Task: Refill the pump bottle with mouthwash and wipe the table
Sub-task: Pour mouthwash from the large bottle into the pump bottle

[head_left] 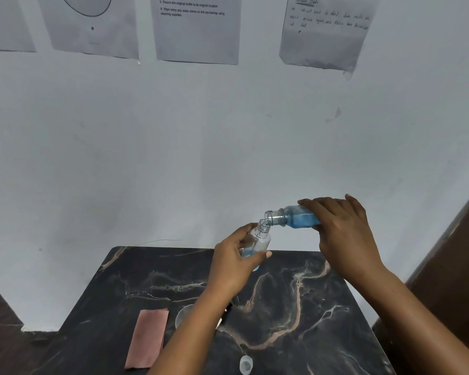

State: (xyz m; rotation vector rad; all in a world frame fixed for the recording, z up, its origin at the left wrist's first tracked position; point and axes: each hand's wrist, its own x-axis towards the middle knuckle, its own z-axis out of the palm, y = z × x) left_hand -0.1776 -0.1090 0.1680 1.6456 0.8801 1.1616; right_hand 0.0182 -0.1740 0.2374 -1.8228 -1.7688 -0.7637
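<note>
Tipping above the left hand's (232, 262) gripped pump bottle (259, 239), right hand (344, 231) clasps mouthwash bottle (295, 217).

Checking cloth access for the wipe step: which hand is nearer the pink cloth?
Left. The left hand grips the small clear bottle above and right of the pink cloth; the right hand tilts the mouthwash bottle farther right.

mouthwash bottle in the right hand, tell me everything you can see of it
The mouthwash bottle is clear plastic, squarish in the body with a round threaded neck, and its cap is off. It holds blue liquid, partly full. It is tipped nearly on its side, above the table, its open mouth over the neck of the small pump bottle that the left hand grips. The right hand wraps its rear half from above, hiding its base.
</note>
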